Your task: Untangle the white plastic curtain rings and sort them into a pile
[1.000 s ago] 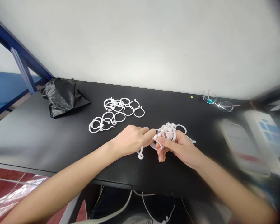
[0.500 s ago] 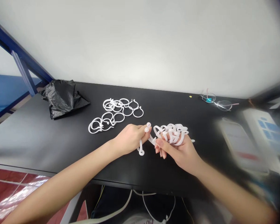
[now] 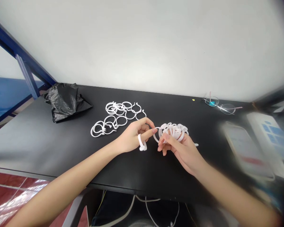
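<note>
Thumb and fingertips of my left hand [image 3: 130,137] pinch the edge of a thin white plastic ring [image 3: 155,138] at the left end of the bunch. Another white snap ring [image 3: 141,142], with round knobs at its ends, hangs around my left thumb. My right hand [image 3: 188,156] is closed around a bunch of white plastic rings [image 3: 174,130], strung over its fingers, which partly hides them. Further back on the black table [image 3: 61,142], several more loose white rings [image 3: 115,105] lie in overlapping groups.
A crumpled black plastic bag [image 3: 65,102] sits at the back left. Eyeglasses [image 3: 219,106] lie near the wall on the right. Closer in are a blurred phone [image 3: 247,151] and a white box with blue patches [image 3: 269,132]. Cables [image 3: 125,211] hang below the table edge.
My left hand has turned, and its fingertips now pinch a ring at the bunch. The knobbed ring piece at its fingertips no longer shows there. The bunch has shifted slightly in my right hand.
</note>
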Tool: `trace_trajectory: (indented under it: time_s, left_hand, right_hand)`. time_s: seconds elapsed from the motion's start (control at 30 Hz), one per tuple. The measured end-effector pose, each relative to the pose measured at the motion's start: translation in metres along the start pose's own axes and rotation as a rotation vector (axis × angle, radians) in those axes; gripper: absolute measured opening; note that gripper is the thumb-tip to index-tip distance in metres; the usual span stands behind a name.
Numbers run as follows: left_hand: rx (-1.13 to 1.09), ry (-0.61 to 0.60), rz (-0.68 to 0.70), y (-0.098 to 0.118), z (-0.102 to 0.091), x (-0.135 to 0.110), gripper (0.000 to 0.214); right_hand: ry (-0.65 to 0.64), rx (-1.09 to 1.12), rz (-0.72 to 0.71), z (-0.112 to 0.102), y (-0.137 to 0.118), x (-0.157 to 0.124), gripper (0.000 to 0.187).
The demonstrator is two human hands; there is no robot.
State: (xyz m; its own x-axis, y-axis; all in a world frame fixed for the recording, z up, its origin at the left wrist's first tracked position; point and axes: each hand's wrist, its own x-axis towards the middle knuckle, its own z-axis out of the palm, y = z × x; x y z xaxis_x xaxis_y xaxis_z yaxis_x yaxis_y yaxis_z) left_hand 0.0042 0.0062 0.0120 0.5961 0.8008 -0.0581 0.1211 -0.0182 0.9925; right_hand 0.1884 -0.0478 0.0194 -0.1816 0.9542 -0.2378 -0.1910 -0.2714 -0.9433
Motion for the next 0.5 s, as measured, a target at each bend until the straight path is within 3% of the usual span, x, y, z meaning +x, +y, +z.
trace_trajectory:
  time_s: [0.2, 0.37, 0.5]
  left_hand:
    - [-0.101, 0.006, -0.099, -0.006, 0.004, 0.003, 0.014]
    - [-0.064, 0.163, 0.016, -0.016, 0.016, 0.001, 0.021]
    - [0.070, 0.153, 0.078, -0.016, 0.021, -0.001, 0.032]
  right_hand:
    - [-0.048, -0.005, 0.066, 0.007, 0.004, -0.001, 0.031]
    - [-0.057, -0.027, -0.012, 0.012, 0.010, -0.003, 0.023]
    - [-0.023, -0.077, -0.077, 0.014, 0.014, -0.004, 0.023]
